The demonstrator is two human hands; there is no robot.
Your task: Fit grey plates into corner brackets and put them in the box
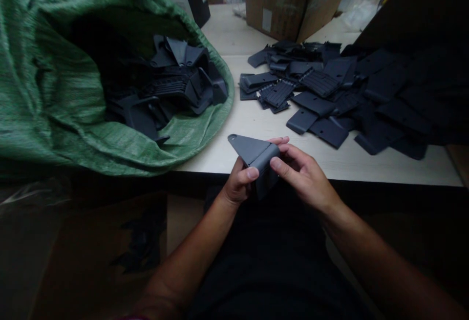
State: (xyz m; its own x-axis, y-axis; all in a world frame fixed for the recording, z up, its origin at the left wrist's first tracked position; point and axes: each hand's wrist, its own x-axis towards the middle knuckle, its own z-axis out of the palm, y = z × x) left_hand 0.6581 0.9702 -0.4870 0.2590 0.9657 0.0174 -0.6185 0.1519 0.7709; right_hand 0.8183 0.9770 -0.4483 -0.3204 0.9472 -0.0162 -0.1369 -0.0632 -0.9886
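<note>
Between my two hands is a dark grey plastic bracket point(252, 150), triangular on top with a small hole at its pointed end and a rounded edge near me. My left hand point(240, 181) grips its near left side, thumb on the rounded edge. The fingers of my right hand point(302, 168) close on its right end, the thumb pressed to the front; its fingertips reach behind the part. The bracket is held just over the table's front edge, and its underside is mostly hidden.
A green woven sack point(47, 90) lies at left, its mouth showing many dark brackets point(176, 80). Flat dark plastic covers point(318, 107) are heaped on the white table point(220, 149) at right. A cardboard box point(278, 2) stands behind. More dark parts point(142, 237) lie below at left.
</note>
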